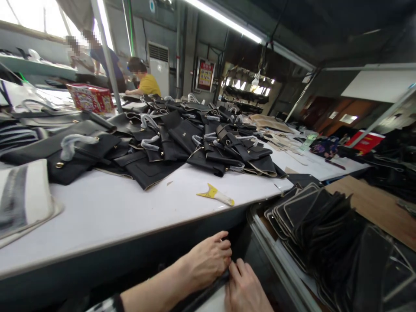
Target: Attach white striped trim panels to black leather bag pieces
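Both my hands are low at the bottom of the view, below the front edge of the white table (107, 216). My left hand (208, 260) has its fingers curled and pinches the edge of a black leather piece (198, 297). My right hand (243, 288) meets it from the right, fingers pressed onto the same piece. Most of that piece is hidden under my hands and cut off by the frame.
Black leather bag parts (182, 138) are heaped across the table. A yellow-and-white scraper (216, 195) lies near the front edge. A fanned stack of black panels (312, 216) fills a tray on the right. A red box (91, 97) and several people are at the far left.
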A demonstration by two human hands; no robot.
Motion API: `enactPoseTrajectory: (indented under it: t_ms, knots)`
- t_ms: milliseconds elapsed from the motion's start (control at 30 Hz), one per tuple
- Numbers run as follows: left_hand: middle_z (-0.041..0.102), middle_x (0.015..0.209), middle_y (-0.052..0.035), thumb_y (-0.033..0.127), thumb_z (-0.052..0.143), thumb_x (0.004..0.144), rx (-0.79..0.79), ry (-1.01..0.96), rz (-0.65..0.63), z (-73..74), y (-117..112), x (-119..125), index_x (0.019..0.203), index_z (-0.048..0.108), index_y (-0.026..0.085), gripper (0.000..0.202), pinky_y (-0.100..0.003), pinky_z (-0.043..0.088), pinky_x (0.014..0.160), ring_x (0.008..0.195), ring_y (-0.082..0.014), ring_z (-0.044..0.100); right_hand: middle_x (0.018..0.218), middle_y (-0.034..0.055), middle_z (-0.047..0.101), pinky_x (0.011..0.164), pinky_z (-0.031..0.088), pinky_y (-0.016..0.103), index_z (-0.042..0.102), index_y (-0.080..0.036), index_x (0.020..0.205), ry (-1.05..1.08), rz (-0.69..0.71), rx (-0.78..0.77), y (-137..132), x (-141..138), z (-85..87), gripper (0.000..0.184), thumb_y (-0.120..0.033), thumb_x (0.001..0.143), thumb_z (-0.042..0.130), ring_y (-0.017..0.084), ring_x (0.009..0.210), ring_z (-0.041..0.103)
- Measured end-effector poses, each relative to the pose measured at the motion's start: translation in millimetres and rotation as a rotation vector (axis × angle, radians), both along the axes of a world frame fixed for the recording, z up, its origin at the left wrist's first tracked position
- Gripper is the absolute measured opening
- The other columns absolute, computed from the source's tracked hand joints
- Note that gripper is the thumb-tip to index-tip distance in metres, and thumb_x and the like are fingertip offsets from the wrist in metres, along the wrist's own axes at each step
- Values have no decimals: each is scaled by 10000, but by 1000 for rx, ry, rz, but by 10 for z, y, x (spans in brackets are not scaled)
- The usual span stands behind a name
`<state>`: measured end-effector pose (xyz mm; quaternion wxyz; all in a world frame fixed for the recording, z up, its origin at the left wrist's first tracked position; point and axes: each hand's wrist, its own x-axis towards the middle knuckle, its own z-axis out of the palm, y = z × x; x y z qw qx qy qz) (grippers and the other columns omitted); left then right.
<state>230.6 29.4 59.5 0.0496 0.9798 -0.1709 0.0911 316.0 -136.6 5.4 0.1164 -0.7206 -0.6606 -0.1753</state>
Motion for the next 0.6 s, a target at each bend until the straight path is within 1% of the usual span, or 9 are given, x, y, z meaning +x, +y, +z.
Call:
enactPoseTrajectory:
  t_ms: [67, 100, 167, 233, 300, 333, 400, 500, 600]
  knots:
    - [672, 914, -21, 193, 527, 937, 30, -25, 56, -98, -54, 16, 868, 624, 207, 120, -383, 170, 1181, 977, -195, 556, 737, 81, 620, 594, 367, 329, 663, -151, 727, 28, 13, 84, 26, 120, -121, 208, -21, 628, 534, 220, 702, 508]
    - [671, 904, -23, 193, 539, 931, 49, -41, 73, -147, -72, 32, 863, 628, 196, 112, -388, 177, 1180, 955, -194, 558, 725, 70, 622, 585, 362, 315, 660, -158, 725, 76, 21, 68, 39, 184, -128, 197, -30, 654, 529, 209, 691, 525]
    - [665, 881, -25, 229, 552, 925, 56, -64, 94, -217, -92, 56, 832, 634, 183, 133, -406, 189, 1178, 942, -194, 557, 699, 53, 619, 572, 348, 288, 629, -170, 650, 272, -16, -58, 68, 296, -45, 185, -86, 764, 510, 176, 657, 553]
    - [666, 891, -24, 270, 560, 914, 10, -51, 111, -233, -89, 45, 827, 638, 182, 146, -421, 212, 1168, 951, -190, 553, 640, 28, 592, 568, 332, 263, 561, -170, 563, 592, -139, -193, 109, 378, 92, 266, -163, 823, 505, 141, 618, 547]
    - [682, 945, -17, 283, 568, 899, -70, -13, 129, -209, -66, 0, 883, 644, 192, 119, -429, 241, 1153, 971, -180, 551, 580, -18, 532, 563, 314, 235, 486, -173, 551, 984, -231, -243, 165, 446, 180, 209, -184, 740, 574, 111, 592, 502]
    - [689, 983, -12, 285, 571, 896, -114, 2, 139, -193, -50, -28, 921, 645, 201, 115, -436, 243, 1150, 989, -177, 550, 566, -41, 506, 553, 308, 223, 468, -180, 583, 1161, -245, -252, 196, 481, 185, 161, -182, 673, 602, 101, 577, 478]
    - [695, 1052, 5, 289, 574, 899, -197, 26, 153, -171, -13, -80, 945, 646, 225, 107, -454, 224, 1153, 1036, -173, 543, 537, -75, 465, 498, 281, 208, 442, -199, 652, 1413, -230, -300, 253, 553, 127, 196, -206, 583, 625, 86, 504, 426]
    - [700, 1096, 32, 262, 590, 889, -289, 60, 168, -181, 49, -117, 909, 647, 246, 62, -481, 177, 1162, 1089, -175, 530, 494, -108, 421, 429, 217, 196, 432, -215, 727, 1543, -229, -419, 300, 651, -5, 267, -251, 554, 633, 63, 403, 330]
    - [708, 1068, 35, 282, 589, 897, -320, 83, 160, -241, 104, -94, 926, 637, 254, 62, -515, 158, 1157, 1095, -185, 531, 508, -121, 398, 428, 182, 183, 450, -211, 760, 1596, -251, -471, 312, 696, -8, 276, -195, 539, 615, 46, 413, 282]
